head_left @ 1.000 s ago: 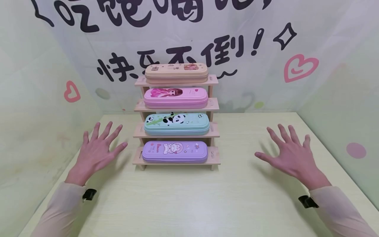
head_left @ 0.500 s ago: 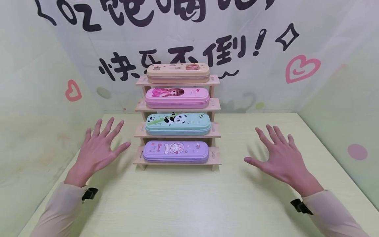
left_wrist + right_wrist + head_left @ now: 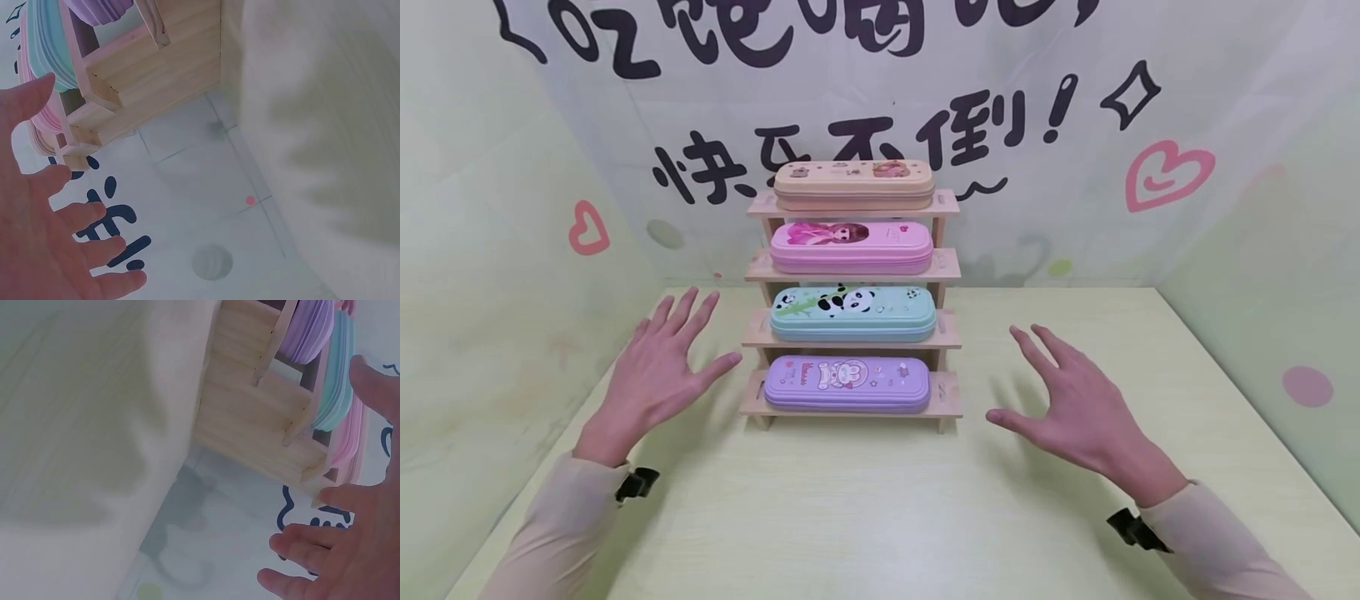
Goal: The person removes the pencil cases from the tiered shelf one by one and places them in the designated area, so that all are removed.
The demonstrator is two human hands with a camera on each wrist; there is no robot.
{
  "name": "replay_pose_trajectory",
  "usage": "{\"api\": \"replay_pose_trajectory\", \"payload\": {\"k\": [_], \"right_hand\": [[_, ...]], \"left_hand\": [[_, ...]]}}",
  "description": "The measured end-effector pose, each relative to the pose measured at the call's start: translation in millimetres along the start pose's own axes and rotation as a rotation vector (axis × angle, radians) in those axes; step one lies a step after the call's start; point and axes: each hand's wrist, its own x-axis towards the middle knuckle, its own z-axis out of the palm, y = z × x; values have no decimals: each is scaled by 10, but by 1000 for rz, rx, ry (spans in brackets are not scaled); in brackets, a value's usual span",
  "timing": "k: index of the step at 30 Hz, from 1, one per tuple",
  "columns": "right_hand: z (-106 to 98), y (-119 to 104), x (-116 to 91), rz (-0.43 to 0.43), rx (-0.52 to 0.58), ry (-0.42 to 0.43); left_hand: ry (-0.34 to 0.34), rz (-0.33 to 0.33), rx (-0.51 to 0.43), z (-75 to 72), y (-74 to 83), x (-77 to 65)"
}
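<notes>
A wooden tiered rack (image 3: 950, 392) stands on the table, one zipped pencil case on each step. From the bottom up come a purple case with a rabbit (image 3: 847, 385), a mint panda case (image 3: 880, 321), a pink case with a doll-like girl (image 3: 872, 257) and a peach case (image 3: 850, 198) on top. Left of the rack, my left hand (image 3: 651, 379) hovers with fingers spread, holding nothing. On the other side my right hand (image 3: 1086, 408) hangs above the table, fingers stretched and thumb pointing at the rack. Neither hand touches the cases.
The pale wooden table (image 3: 850, 517) runs back to a printed cloth backdrop (image 3: 1060, 225) with large black characters and hearts. Side panels (image 3: 1285, 300) close in on the left and right.
My right hand has moved left, closer to the rack. The left hand has shifted slightly right and up. Rack and cases stay put on the table; the head view has shifted slightly.
</notes>
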Motion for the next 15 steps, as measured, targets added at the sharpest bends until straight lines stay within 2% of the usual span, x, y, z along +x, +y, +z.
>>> {"api": "replay_pose_trajectory", "payload": {"k": [8,12,15], "right_hand": [[49,-231,16,-35,72,-17],[90,-344,13,-71,109,-30],[118,-428,12,-79,149,-42]], "left_hand": [[13,-63,-170,-6,93,60],[58,-74,-251,-5,122,99],[104,-57,-315,9,140,135]]}}
